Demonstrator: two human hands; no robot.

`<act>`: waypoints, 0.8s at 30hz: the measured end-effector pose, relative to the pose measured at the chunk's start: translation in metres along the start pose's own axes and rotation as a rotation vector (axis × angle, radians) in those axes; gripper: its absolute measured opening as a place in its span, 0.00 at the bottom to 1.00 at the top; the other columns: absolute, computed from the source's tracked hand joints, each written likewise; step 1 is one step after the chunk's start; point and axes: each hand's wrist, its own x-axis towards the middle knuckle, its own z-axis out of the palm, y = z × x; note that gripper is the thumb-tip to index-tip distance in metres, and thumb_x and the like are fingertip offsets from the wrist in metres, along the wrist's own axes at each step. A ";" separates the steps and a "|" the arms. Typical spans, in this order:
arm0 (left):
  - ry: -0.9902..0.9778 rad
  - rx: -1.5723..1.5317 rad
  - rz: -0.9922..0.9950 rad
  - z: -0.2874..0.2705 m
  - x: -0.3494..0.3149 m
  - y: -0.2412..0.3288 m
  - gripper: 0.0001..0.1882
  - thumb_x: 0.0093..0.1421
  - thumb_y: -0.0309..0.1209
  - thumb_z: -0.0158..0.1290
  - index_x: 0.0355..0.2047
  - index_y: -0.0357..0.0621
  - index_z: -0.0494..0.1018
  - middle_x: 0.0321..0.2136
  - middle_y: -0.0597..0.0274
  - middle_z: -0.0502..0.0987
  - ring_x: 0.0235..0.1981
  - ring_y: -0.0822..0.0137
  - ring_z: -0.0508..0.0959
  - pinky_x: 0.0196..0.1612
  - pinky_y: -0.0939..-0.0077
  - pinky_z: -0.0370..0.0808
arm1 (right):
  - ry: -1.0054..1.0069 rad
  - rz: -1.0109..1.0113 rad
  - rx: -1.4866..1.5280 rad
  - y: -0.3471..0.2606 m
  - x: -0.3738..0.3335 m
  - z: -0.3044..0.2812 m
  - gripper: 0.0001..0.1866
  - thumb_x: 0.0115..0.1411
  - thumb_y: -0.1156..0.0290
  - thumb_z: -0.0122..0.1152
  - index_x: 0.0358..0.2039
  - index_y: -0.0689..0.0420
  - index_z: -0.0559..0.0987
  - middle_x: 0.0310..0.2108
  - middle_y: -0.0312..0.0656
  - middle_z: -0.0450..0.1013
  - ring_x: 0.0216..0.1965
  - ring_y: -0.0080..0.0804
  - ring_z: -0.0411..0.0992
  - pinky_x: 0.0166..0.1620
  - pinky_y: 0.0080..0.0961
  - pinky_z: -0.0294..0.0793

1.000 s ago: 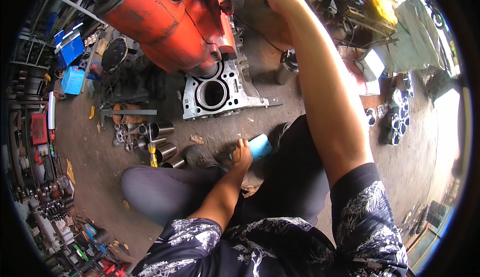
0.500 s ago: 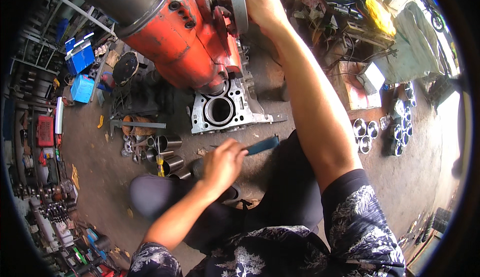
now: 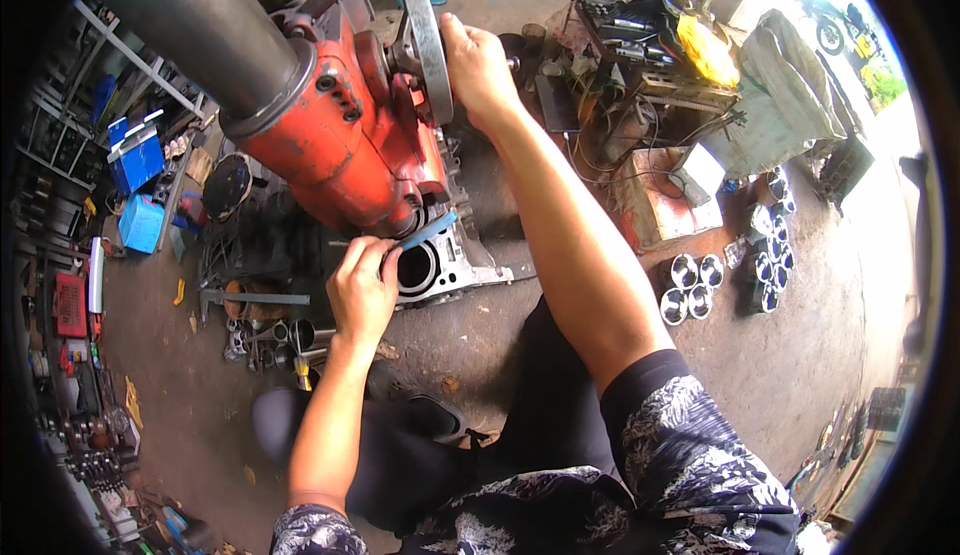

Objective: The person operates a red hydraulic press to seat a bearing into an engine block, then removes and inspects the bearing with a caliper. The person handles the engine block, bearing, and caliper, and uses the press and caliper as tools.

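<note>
My left hand (image 3: 362,280) pinches a thin, flat blue strip (image 3: 432,228) and holds it over the engine block (image 3: 462,267), beside an open cylinder bore. Whether the strip touches the block I cannot tell. Higher up, my right hand (image 3: 482,70) is closed at the rim of a grey metal handwheel (image 3: 428,50); some of its fingers are hidden. The wheel sits on the side of a red machine head (image 3: 340,160), which hangs below a thick grey column (image 3: 205,40). The lower end of the head reaches down to the block's top face.
Metal cylinder sleeves (image 3: 303,333) and a caliper-shaped tool (image 3: 255,298) lie on the floor at left. Several shiny round cups (image 3: 685,272) stand at right. Beyond them is a cluttered bench (image 3: 650,40) with a yellow bag (image 3: 708,52). Blue boxes (image 3: 142,223) stand at far left.
My left hand has moved up and away from me, bringing the blue strip from in front of the block to above it. My right hand stays at the handwheel. The view has shifted.
</note>
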 end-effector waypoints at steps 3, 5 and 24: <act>-0.011 0.002 -0.012 0.009 -0.006 -0.006 0.06 0.58 0.27 0.64 0.35 0.41 0.81 0.34 0.55 0.81 0.34 0.50 0.83 0.37 0.63 0.79 | -0.001 -0.027 0.111 0.004 0.002 0.005 0.28 0.73 0.51 0.48 0.28 0.64 0.78 0.14 0.34 0.67 0.15 0.23 0.64 0.22 0.30 0.64; -0.013 -0.017 -0.007 0.013 -0.009 -0.008 0.06 0.59 0.27 0.63 0.35 0.40 0.81 0.34 0.55 0.81 0.34 0.51 0.83 0.37 0.63 0.79 | -0.029 0.006 0.120 0.007 0.002 0.005 0.27 0.74 0.51 0.47 0.29 0.62 0.78 0.14 0.31 0.65 0.15 0.19 0.61 0.21 0.27 0.61; 0.053 -0.047 -0.003 0.020 -0.009 -0.012 0.07 0.60 0.27 0.63 0.37 0.38 0.82 0.33 0.54 0.81 0.33 0.53 0.83 0.37 0.65 0.79 | -0.011 -0.001 0.141 0.008 0.002 0.003 0.26 0.73 0.52 0.49 0.30 0.63 0.79 0.18 0.30 0.65 0.20 0.18 0.59 0.25 0.27 0.62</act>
